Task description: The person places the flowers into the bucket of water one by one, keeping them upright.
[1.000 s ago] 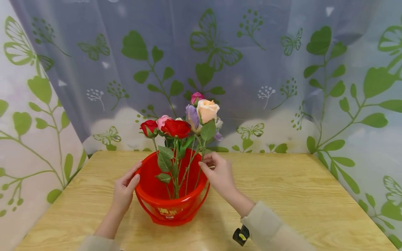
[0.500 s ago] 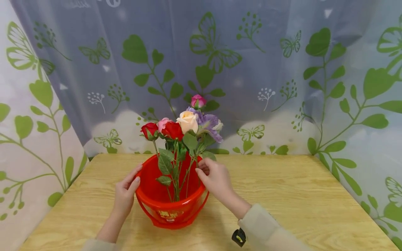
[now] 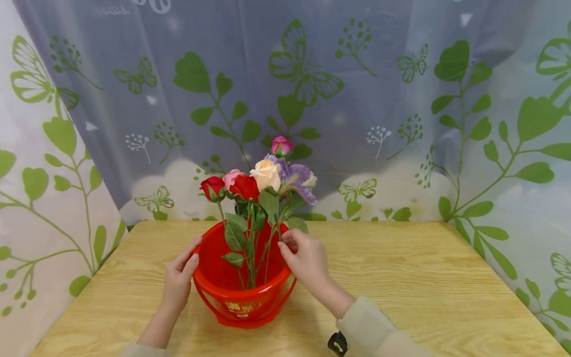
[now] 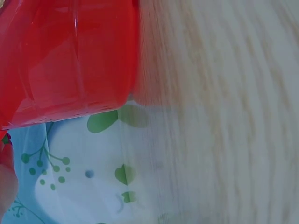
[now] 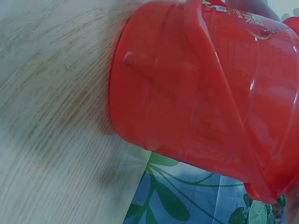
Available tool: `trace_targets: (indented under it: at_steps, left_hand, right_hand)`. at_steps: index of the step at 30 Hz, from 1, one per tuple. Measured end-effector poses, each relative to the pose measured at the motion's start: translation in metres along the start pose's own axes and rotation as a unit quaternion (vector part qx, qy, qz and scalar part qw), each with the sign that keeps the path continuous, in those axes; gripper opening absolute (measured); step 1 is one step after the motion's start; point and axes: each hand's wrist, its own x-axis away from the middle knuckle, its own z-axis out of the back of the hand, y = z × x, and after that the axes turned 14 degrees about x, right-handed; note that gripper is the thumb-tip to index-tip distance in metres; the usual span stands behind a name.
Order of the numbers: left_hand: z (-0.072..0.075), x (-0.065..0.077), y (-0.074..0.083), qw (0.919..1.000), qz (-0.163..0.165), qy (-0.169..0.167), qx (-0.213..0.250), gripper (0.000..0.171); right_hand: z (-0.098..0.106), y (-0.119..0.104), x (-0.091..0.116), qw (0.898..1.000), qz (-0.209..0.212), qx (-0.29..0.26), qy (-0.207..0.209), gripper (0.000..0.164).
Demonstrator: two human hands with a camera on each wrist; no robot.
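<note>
A red plastic bucket (image 3: 241, 293) with its handle lowered stands on the table, artificial flowers upright inside. My left hand (image 3: 177, 277) rests against the left side of the rim, its fingers fairly straight. On the right rim, my right hand (image 3: 308, 260) pinches a thin stem, which seems to belong to the peach rose (image 3: 266, 174). Around that bloom are red roses (image 3: 245, 187), a pink rose (image 3: 232, 177), a purple iris (image 3: 296, 181) and a magenta rosebud (image 3: 282, 146). Both wrist views show the bucket's outer wall (image 4: 70, 60) up close.
The wood-grain table (image 3: 401, 277) spreads to both sides of the bucket. Behind and beside it hang curtains (image 3: 379, 99) printed with leaves and butterflies. A small black device (image 3: 337, 343) sits by the right sleeve.
The peach rose has swung left beside the red rose, uncovering the purple iris. My right hand has shifted slightly left with the stem. The left hand stays at the rim.
</note>
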Motion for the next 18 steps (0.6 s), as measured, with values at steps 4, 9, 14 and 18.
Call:
trace_targets:
  at_steps: [4,9,14,18]
  left_hand:
    - [0.001,-0.002,0.001,1.0000,-0.003,0.000,0.008,0.030]
    - [0.003,-0.005,0.000,0.9999,-0.001,-0.003,-0.015,0.030]
    - [0.006,-0.007,0.005,0.9968,0.009,-0.025,-0.075,0.032]
    - [0.008,-0.008,0.014,0.9887,0.024,-0.034,-0.144,0.032]
  right_hand:
    - [0.000,-0.002,0.001,1.000,0.000,-0.013,0.013,0.007]
    - [-0.001,0.002,0.000,0.998,0.011,-0.063,0.024,0.009]
    - [0.002,0.013,0.008,0.990,0.007,-0.140,0.023,0.011]
    - [0.018,0.023,0.021,0.994,0.025,-0.097,0.044,0.013]
